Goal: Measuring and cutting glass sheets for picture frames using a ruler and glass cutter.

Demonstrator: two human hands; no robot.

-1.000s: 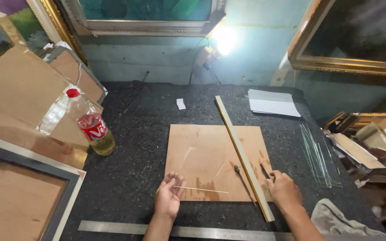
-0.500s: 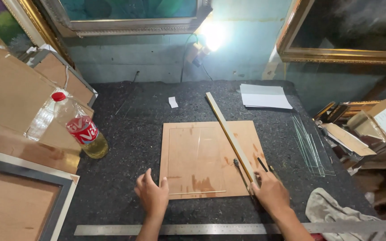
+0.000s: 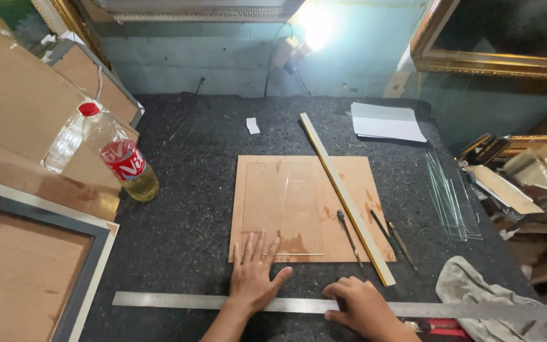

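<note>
Board (image 3: 308, 206): square, thin, brown, smooth with pale scuffs; lies flat mid-table, a clear glass sheet (image 3: 286, 212) on it, barely visible by its edges.
Table (image 3: 197, 158): dark speckled felt, rough.
Steel ruler (image 3: 311, 306): long, flat, grey; lies across the near edge, just below the board.
Left hand (image 3: 254, 272): flat, fingers spread, fingertips on the board's near edge, palm over the ruler; grasps nothing.
Right hand (image 3: 362, 307): fingers curled down onto the ruler, pressing rather than clasping it.
Wooden strip (image 3: 343, 193): narrow, yellowish, straight, diagonal over the board's right side.
Tools (image 3: 375, 234): two or three thin dark rods beside the strip.
Open room: bare felt left of the board up to the bottle (image 3: 118, 158).
Right edge: glass strips (image 3: 451, 193), grey rag (image 3: 482, 301).
</note>
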